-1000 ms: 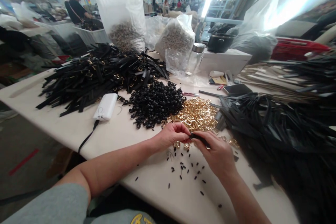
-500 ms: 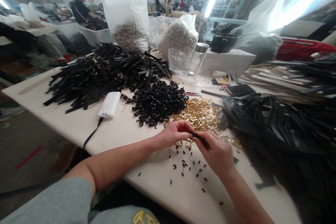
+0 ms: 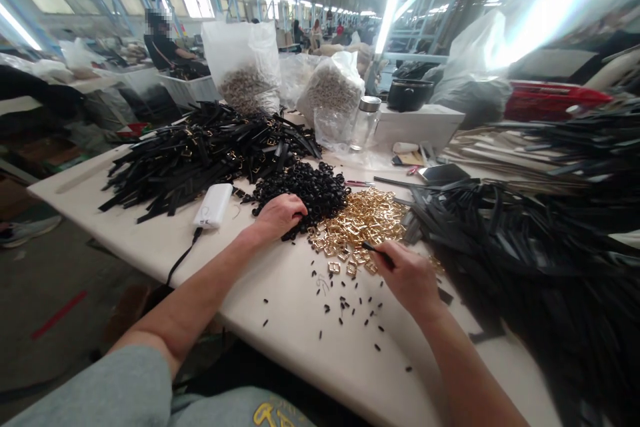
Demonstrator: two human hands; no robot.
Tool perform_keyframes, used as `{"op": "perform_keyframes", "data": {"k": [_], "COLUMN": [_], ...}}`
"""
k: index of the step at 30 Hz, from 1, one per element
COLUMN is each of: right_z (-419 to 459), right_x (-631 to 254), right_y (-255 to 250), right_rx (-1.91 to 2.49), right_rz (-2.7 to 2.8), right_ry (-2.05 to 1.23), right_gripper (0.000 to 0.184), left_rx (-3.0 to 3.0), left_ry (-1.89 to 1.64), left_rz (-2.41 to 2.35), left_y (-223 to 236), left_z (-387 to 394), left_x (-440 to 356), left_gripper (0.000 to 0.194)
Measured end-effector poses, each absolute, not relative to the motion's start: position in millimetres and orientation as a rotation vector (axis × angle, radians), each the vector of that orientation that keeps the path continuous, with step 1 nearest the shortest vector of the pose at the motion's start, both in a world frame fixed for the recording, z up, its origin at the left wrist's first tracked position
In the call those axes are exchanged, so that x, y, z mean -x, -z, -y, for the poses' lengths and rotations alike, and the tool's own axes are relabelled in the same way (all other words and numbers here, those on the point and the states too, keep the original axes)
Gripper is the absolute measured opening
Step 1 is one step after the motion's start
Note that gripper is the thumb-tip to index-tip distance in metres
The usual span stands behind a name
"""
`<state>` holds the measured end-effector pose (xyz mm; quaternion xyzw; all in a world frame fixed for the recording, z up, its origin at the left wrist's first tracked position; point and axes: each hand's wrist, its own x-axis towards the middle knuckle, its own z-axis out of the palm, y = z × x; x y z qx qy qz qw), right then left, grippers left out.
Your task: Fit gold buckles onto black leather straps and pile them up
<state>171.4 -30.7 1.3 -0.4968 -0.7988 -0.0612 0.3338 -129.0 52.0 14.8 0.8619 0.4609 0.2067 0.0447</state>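
My left hand (image 3: 281, 217) is at the near left edge of a heap of small black loops (image 3: 320, 187). Its fingers are curled together, and whatever sits between their tips cannot be made out against the black heap. In my right hand (image 3: 411, 275) a black strap (image 3: 376, 249) is pinched between thumb and fingers, one end poking out to the left. That strap end is over the near side of a pile of gold buckles (image 3: 373, 213). Several tiny black pieces (image 3: 345, 303) lie scattered on the table between my forearms.
Finished-looking black straps with gold buckles (image 3: 200, 160) are heaped at the back left of the table (image 3: 250, 347). A white power bank (image 3: 214, 205) with a cable lies nearby. Loose black straps (image 3: 500, 240) cover the right side. A glass bottle (image 3: 365, 123) and filled plastic bags (image 3: 245, 73) stand behind.
My hands were together on the black strap. My left hand has let go and moved left and away to the black loops; my right hand keeps the strap. The view has tilted up slightly.
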Motion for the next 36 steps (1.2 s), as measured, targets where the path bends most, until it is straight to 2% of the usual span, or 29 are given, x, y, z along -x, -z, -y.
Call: {"op": "perform_keyframes", "data": {"k": [11,13,17,21,27,36], "right_z": [29.7,29.5,31.0,34.2,36.7,39.1], "right_x": [-169.8,-169.9,-168.3,-166.0,-165.0,-159.4], "right_y": [6.7,6.4,4.1,1.2,-1.9,-4.0], "right_rx": [1.334,1.330,1.311,1.314,1.322,1.354], "right_rz": [2.095,2.090,2.054,2.011,1.922,1.943], "right_ry": [0.062,0.058,0.052,0.033,-0.003,-0.019], "right_gripper": [0.015,0.015,0.016,0.015,0.015,0.017], "left_rx": [-2.899,-2.852,-2.432,-1.661,-0.995,-0.860], "left_ry": [-0.164,-0.256,-0.717,-0.943,-0.879,-0.812], "left_rz": [-1.320,-1.316,-1.352,-1.120,-0.856,-0.814], "left_y": [-25.5,-28.3,-32.7,-26.5,-4.6,2.1], "left_z": [-79.8,-80.8,-67.8,-44.2,-16.0,-8.6], "left_x": [113.3,111.5,99.0,70.3,32.9,20.5], "left_gripper": [0.021,0.017,0.005,0.022,0.034,0.034]}}
